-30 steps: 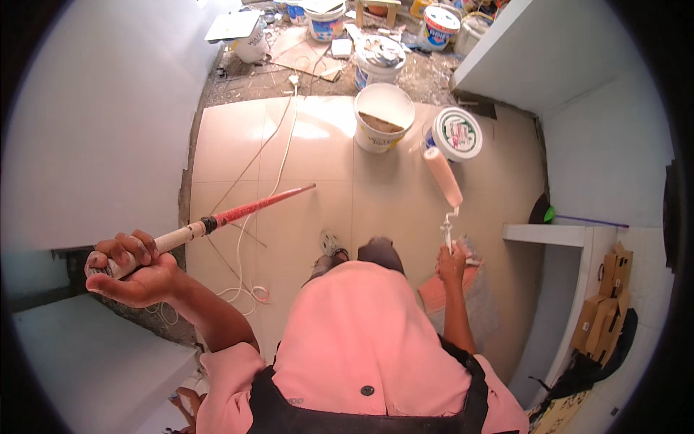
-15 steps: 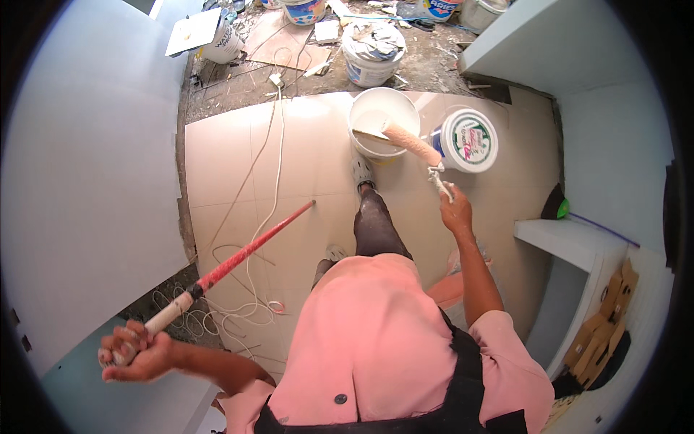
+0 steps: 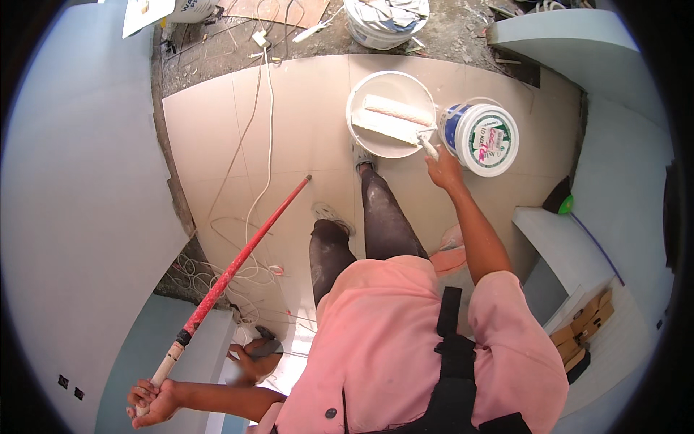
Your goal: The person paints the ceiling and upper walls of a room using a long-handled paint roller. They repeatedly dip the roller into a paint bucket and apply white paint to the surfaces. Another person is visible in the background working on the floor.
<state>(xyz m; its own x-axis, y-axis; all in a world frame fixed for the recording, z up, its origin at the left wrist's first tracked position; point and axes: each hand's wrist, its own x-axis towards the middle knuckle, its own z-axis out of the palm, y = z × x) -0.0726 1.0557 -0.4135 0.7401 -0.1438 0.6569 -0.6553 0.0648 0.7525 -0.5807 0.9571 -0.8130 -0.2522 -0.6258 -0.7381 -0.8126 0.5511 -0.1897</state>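
My left hand [image 3: 153, 403] is closed round the white grip of a long red extension pole [image 3: 235, 264], which slants up to the right across the floor. In my right hand [image 3: 443, 168] is the handle of a paint roller [image 3: 397, 109]. The roller's pale sleeve lies over the mouth of a round white bucket [image 3: 353, 101], beside a white, paint-coated strip [image 3: 387, 129] whose kind I cannot make out. A lidded white and blue paint bucket [image 3: 457, 124] stands just right of my right hand.
Cables [image 3: 270, 152] run along the tiled floor [image 3: 311, 94] on the left. Beyond the tiles stands a debris-filled bucket [image 3: 387, 32]. Pale walls [image 3: 87, 166] rise at both sides. Another person [image 3: 254, 360] is low behind me, lower left. Cardboard [image 3: 582, 325] lies at the right.
My right hand has brought the roller from above the bucket's right rim to its mouth. My left hand and pole have shifted slightly down and right. Another person has come into view.
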